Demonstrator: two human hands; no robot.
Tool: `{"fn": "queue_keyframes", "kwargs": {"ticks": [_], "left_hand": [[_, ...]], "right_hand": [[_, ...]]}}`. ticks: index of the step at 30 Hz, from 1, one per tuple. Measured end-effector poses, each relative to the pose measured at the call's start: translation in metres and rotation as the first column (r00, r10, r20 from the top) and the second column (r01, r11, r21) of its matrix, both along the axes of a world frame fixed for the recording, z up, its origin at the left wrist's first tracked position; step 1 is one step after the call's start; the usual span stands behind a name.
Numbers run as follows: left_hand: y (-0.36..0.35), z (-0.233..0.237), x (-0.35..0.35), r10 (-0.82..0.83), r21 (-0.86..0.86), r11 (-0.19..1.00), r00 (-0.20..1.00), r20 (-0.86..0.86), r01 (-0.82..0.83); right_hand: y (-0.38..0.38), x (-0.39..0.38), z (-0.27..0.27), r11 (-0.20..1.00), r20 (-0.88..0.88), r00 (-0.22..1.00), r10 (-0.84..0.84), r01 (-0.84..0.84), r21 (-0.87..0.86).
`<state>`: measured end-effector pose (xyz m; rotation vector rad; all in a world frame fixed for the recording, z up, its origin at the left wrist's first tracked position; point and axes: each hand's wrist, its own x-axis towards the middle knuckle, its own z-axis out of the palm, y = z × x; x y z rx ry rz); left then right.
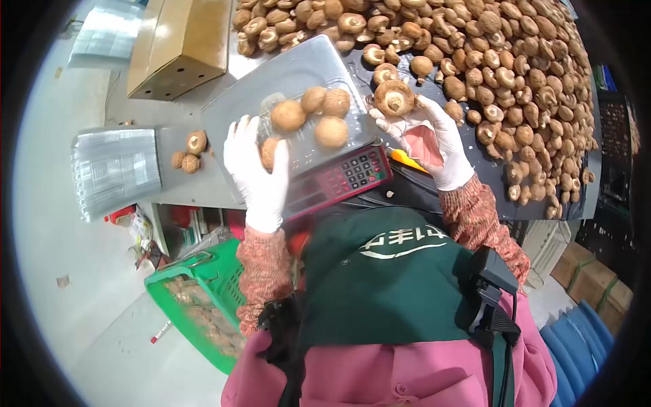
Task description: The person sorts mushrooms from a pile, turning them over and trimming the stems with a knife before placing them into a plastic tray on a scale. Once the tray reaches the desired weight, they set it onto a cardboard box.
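Observation:
My left hand (254,169), in a white glove, has its fingers around a brown shiitake mushroom (269,153) at the left side of the weighing pan (237,91). Several more shiitake mushrooms (331,131) rest cap up on that pan. Beneath it sits a red digital scale (352,171) with its keypad facing me. To the right of the pan, my gloved right hand (441,142) grips another shiitake mushroom (394,99), gills and stem turned upward. A pinkish patch shows at the palm of this hand. Just below it lies a yellow-orange tool (407,160), partly hidden.
A large heap of shiitake mushrooms (522,88) covers the right and back of the table. Three loose mushrooms (190,163) lie left of the scale, near stacked clear plastic trays (116,169). A cardboard box (180,51) stands behind; a green crate (203,271) is below left.

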<state>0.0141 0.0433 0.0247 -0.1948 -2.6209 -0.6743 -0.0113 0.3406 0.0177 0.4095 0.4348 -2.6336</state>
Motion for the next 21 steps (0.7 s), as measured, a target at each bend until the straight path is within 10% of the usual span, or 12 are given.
{"fn": "queue_keyframes", "kwargs": {"ticks": [15,17,19,21], "left_hand": [[-0.005,-0.016,0.003,-0.06,-0.093,0.994,0.998,0.031,0.063],[-0.004,-0.009,0.003,-0.069,-0.103,0.992,0.997,0.041,0.073],[-0.005,-0.007,0.004,-0.083,-0.115,0.989,0.995,0.063,0.09],[-0.005,-0.011,0.004,-0.094,-0.133,0.986,0.993,0.074,0.103]], "right_hand": [[-0.028,0.014,0.002,0.993,-0.053,0.993,0.108,-0.11,-0.033],[-0.005,0.027,0.002,0.975,-0.131,0.98,0.151,-0.126,0.182],[0.024,0.052,0.026,0.764,-0.166,0.976,0.143,-0.002,0.645],[0.077,0.08,0.038,0.255,-0.049,0.931,0.362,-0.048,0.966]]}}
